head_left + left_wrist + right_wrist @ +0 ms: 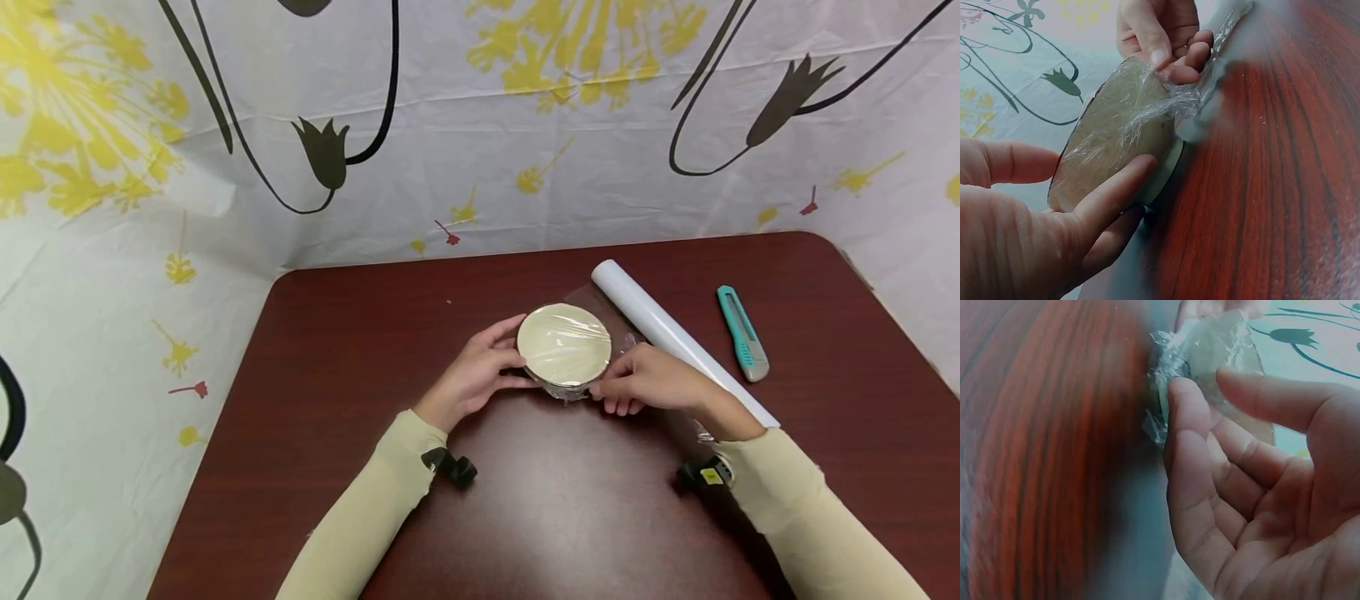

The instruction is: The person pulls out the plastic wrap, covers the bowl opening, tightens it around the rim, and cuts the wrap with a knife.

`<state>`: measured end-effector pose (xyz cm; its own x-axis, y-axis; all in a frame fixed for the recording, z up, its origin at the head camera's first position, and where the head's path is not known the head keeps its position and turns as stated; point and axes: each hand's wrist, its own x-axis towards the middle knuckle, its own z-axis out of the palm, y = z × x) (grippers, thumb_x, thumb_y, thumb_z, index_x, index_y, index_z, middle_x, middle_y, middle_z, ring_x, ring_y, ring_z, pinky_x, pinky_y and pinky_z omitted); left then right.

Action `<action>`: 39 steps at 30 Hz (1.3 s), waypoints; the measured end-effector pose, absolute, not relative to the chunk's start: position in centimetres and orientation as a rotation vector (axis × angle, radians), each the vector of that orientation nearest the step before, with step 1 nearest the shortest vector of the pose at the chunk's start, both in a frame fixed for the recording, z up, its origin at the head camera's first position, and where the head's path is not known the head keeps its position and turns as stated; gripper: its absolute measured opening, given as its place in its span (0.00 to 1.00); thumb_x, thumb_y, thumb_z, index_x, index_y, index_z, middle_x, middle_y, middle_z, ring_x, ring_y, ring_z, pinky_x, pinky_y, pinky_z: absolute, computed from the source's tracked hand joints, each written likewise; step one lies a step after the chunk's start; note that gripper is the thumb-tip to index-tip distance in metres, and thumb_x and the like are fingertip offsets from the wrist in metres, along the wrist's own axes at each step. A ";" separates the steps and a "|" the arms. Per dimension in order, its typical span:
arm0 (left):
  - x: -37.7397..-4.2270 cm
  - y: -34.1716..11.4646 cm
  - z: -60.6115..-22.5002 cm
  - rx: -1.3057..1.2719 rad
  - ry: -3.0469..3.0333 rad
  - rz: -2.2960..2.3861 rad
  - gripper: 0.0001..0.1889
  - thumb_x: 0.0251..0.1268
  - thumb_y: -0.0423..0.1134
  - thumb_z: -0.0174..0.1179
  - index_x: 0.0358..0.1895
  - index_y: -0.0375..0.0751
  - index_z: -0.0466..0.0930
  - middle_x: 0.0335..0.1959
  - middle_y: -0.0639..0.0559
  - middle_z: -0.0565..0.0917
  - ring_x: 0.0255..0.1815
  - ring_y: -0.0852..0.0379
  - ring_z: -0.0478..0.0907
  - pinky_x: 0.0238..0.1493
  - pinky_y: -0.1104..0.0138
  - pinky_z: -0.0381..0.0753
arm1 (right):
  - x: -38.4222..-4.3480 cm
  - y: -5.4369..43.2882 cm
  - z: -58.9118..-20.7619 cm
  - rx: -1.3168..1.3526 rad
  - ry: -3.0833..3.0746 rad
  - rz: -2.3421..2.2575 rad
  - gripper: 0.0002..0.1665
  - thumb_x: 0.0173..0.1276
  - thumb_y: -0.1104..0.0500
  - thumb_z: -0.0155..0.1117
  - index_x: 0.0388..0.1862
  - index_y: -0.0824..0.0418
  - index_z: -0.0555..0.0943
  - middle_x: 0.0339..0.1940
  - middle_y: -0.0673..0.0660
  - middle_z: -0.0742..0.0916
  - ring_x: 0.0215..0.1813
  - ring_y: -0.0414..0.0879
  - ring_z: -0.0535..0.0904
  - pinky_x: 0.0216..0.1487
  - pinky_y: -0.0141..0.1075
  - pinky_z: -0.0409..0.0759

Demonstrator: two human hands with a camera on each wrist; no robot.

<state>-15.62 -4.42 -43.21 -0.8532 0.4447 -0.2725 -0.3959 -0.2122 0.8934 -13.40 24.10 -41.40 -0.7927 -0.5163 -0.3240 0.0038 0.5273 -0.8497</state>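
Observation:
A round, cream-coloured bowl (564, 343) with a dark rim sits near the table's middle, clear cling film (592, 329) stretched and creased across its top. My left hand (480, 367) holds the bowl's left side; in the left wrist view its fingers (1116, 187) lie along the side of the bowl (1104, 125). At the lower right of the rim, my right hand (645, 379) pinches the gathered edge of the film. Bunched film (1172, 353) shows by the right fingertips in the right wrist view. The bowl's underside is hidden in the head view.
A white roll (660, 325) of film lies slantwise behind and under the right forearm, with loose clear film beside it. Farther right is a teal box cutter (742, 333). The dark red wooden table (360, 350) meets a patterned cloth backdrop (450, 167) at its far edge.

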 end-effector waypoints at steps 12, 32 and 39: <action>-15.7 -4.6 -43.4 0.061 1.529 2.105 0.41 0.70 0.15 0.51 0.87 0.38 0.63 0.71 0.30 0.76 0.49 0.50 0.82 0.60 0.41 0.89 | -13.4 23.2 -42.2 -0.357 2.174 -1.270 0.14 0.76 0.59 0.73 0.35 0.70 0.92 0.25 0.55 0.89 0.26 0.43 0.83 0.29 0.34 0.86; -15.7 -4.4 -43.6 0.052 1.520 2.090 0.41 0.71 0.16 0.52 0.87 0.40 0.62 0.74 0.27 0.74 0.54 0.45 0.83 0.61 0.41 0.88 | -13.8 24.5 -41.5 -0.301 2.446 -0.991 0.15 0.60 0.53 0.84 0.27 0.56 0.85 0.22 0.46 0.83 0.25 0.42 0.79 0.28 0.36 0.82; -15.7 -4.4 -43.4 0.060 1.515 2.096 0.41 0.71 0.16 0.51 0.88 0.40 0.61 0.75 0.27 0.74 0.54 0.45 0.83 0.62 0.40 0.87 | -15.3 24.6 -43.2 -0.416 2.416 -1.071 0.15 0.58 0.53 0.85 0.28 0.55 0.84 0.21 0.48 0.82 0.22 0.43 0.78 0.22 0.38 0.81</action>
<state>-15.66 -4.42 -43.41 -0.8491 0.4520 -0.2733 -0.4013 -0.2157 0.8902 -15.27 24.56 -43.19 -0.8475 -0.4458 -0.2882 -0.0856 0.6506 -0.7546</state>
